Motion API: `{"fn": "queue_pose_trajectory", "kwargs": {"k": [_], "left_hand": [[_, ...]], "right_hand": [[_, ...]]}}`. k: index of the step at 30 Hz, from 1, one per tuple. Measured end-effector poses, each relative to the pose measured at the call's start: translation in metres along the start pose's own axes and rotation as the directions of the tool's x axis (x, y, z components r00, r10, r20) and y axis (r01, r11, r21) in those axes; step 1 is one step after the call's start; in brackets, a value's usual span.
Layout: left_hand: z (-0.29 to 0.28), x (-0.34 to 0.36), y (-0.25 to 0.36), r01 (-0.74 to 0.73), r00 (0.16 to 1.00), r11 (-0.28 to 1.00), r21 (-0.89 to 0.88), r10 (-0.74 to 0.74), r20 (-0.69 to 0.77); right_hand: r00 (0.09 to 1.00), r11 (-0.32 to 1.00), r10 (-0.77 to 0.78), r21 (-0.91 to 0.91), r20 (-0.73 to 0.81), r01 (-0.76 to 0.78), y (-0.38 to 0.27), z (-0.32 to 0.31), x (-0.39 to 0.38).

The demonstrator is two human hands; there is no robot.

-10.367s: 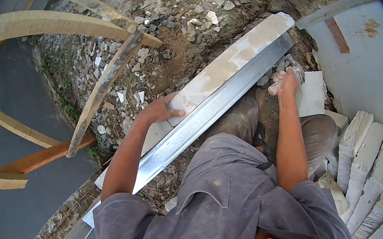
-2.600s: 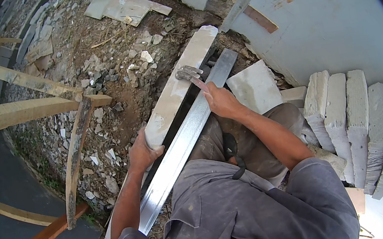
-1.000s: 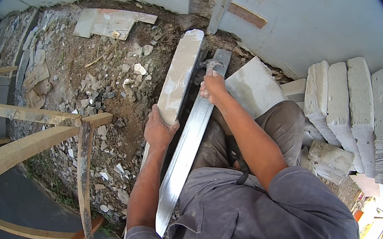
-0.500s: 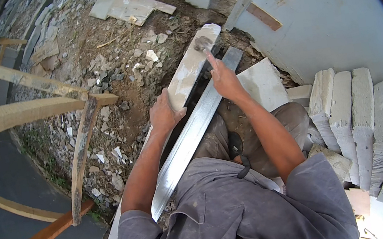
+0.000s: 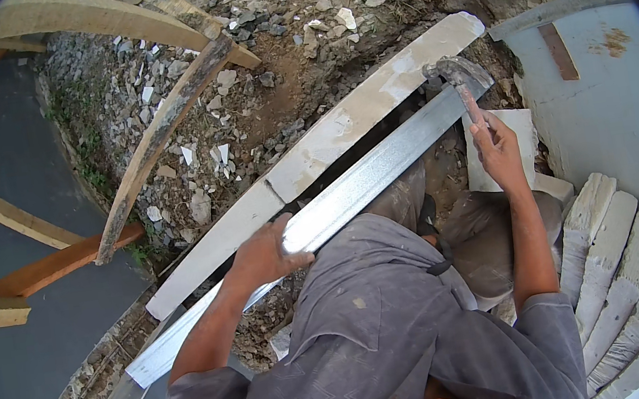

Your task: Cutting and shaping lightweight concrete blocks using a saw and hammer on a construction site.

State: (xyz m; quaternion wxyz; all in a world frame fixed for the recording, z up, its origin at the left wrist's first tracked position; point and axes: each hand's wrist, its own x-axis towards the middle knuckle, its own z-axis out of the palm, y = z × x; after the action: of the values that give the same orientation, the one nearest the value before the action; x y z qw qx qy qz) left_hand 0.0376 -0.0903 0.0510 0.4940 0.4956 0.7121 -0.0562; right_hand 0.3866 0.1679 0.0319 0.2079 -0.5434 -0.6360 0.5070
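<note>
At the far left, timbers (image 5: 158, 153) fan in, several cut off by the edge of my view, so I can't follow them further. Next comes the lower end of my bar (image 5: 367, 186), bare metal, in plain view. Just up from it my left forearm (image 5: 208, 323) crosses over and hides a stretch. Here's my left hand (image 5: 264, 255): fingers bent across the bar, thumb at its near edge, gripping it; what's under the palm I can't see. Beyond, two pale blocks (image 5: 328, 147) lie end to end with a seam between them, and a gap beside the bar too dark to make out. The bar itself lies between those blocks and my shirt (image 5: 320, 379), its long axis slanting from lower left to upper right, the far end pointing towards the wall (image 5: 600, 103). Over that far end sits the hammer (image 5: 455, 71), hiding part of it, head away from me, handle running back and slightly right; whether the head touches the metal, I can't tell. My right hand (image 5: 499, 151) has its fingers wrapped round the handle, covering the lower part. Just past it, a pale slab (image 5: 524, 134), partly hidden by that hand. And far right, rough blocks (image 5: 615, 276) stand side by side, the outermost cut off.
</note>
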Motion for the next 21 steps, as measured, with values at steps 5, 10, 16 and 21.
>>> {"fn": "queue_pose_trajectory", "kwargs": {"k": [5,10,16,21], "left_hand": [[0.007,-0.013,0.012,0.047,0.999,0.989,0.137,-0.043,-0.032],[-0.024,-0.028,0.028,-0.019,0.998,0.997,0.068,0.023,-0.054],[-0.038,-0.029,0.035,0.012,0.997,0.989,0.148,-0.001,-0.073],[-0.006,-0.024,0.025,0.048,0.998,0.999,0.019,-0.048,0.029]], "right_hand": [[0.995,0.999,-0.003,0.037,-0.100,0.007,0.020,0.004,0.002],[0.965,0.944,0.199,0.300,-0.174,-0.140,-0.013,-0.012,-0.005],[0.948,0.938,0.195,0.330,-0.253,-0.105,-0.017,-0.017,-0.008],[0.972,0.955,0.122,0.292,-0.202,-0.059,-0.015,-0.013,-0.006]]}}
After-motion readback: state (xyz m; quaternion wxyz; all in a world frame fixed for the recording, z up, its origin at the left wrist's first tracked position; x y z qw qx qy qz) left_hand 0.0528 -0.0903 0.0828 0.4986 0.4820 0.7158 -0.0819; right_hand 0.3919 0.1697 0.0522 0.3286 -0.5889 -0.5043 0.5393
